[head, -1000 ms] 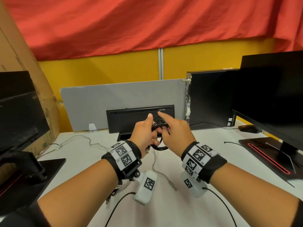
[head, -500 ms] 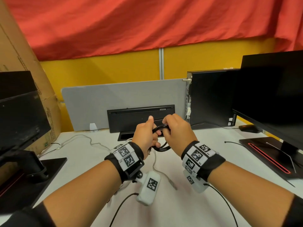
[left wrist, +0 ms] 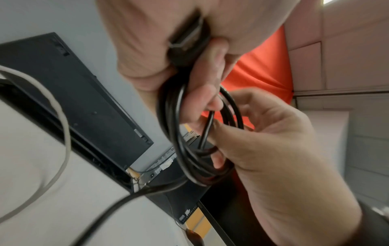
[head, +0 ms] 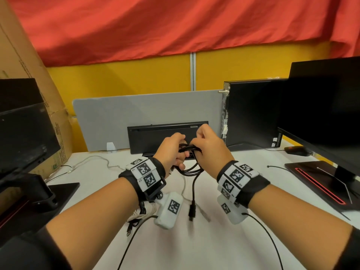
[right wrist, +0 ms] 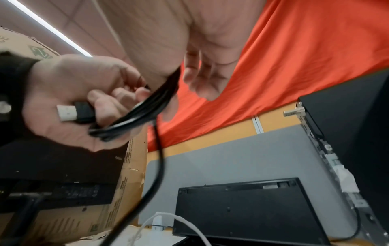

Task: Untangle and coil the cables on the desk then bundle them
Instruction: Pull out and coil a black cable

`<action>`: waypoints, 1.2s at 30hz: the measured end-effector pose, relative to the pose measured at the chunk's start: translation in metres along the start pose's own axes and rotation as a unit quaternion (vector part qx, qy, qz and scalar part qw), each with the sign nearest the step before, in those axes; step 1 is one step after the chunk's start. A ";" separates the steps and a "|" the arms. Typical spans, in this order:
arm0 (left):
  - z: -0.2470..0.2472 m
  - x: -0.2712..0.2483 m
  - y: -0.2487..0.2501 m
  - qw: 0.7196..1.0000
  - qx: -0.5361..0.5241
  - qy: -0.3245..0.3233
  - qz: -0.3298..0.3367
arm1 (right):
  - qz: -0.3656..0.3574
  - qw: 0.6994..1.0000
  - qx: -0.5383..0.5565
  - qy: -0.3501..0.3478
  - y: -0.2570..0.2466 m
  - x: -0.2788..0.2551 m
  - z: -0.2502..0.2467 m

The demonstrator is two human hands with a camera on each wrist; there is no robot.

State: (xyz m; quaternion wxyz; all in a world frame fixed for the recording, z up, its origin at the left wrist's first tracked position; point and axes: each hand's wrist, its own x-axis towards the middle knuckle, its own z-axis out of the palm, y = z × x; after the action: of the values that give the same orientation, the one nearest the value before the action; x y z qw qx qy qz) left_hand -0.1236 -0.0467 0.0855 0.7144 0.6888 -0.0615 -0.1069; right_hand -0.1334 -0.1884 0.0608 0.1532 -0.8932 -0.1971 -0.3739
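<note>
A black cable (head: 191,168), wound into a small coil, hangs in the air between both hands above the white desk (head: 214,240). My left hand (head: 175,152) grips one side of the coil (left wrist: 179,149) and keeps one plug (right wrist: 69,113) tucked in its palm. My right hand (head: 201,146) curls its fingers round the other side and pinches a single strand (left wrist: 207,129). The free end drops straight down from the coil, and its black plug (head: 191,211) dangles just over the desk.
A black keyboard (head: 167,137) leans on the grey divider (head: 116,117) just behind the hands. A PC tower (head: 251,114) and monitor (head: 321,114) stand right, another monitor (head: 23,129) left. A white cable (head: 91,158) and a cable bundle (head: 140,213) lie on the desk.
My right hand's forefinger was stretched out; it has curled onto the coil. The cable's loose end with its plug now hangs down below the hands.
</note>
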 end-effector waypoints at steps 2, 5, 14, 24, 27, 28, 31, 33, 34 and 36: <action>-0.002 -0.002 -0.002 0.999 -0.034 -0.021 -0.036 | -0.027 0.999 0.044 -0.005 0.004 0.001 -0.004; -0.003 -0.002 -0.004 0.995 -0.061 -0.046 -0.070 | -0.126 0.992 -0.006 0.009 0.010 -0.001 -0.006; 0.006 -0.005 -0.006 0.993 0.001 -0.072 -0.093 | -0.267 0.957 -0.112 0.030 0.043 -0.022 0.004; 0.011 -0.007 -0.014 0.986 0.030 -0.085 -0.138 | -0.382 0.917 -0.110 0.037 0.052 -0.025 0.001; 0.012 -0.005 -0.010 0.987 0.043 -0.093 -0.122 | -0.363 0.923 -0.112 0.056 0.053 -0.027 0.002; 0.013 -0.004 -0.008 0.989 0.046 -0.090 -0.109 | -0.344 0.930 -0.107 0.072 0.052 -0.028 0.002; 0.014 0.000 -0.005 0.992 0.076 -0.076 -0.068 | -0.298 0.947 -0.074 0.090 0.045 -0.028 0.003; 0.013 0.001 -0.006 0.993 0.083 -0.072 -0.048 | -0.248 0.966 -0.029 0.074 0.035 -0.027 0.001; 0.012 0.001 -0.007 0.994 0.078 -0.072 -0.040 | -0.207 0.976 0.000 0.064 0.030 -0.027 0.000; 0.009 0.000 -0.007 0.994 0.066 -0.080 -0.027 | -0.104 0.991 0.079 0.034 0.021 -0.026 -0.001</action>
State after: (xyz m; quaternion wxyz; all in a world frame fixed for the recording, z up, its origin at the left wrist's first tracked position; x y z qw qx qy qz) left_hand -0.1259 -0.0553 0.0790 0.6567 0.7254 -0.1064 -0.1764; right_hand -0.1405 -0.2129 0.0401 0.1906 -0.8398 -0.3125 -0.4008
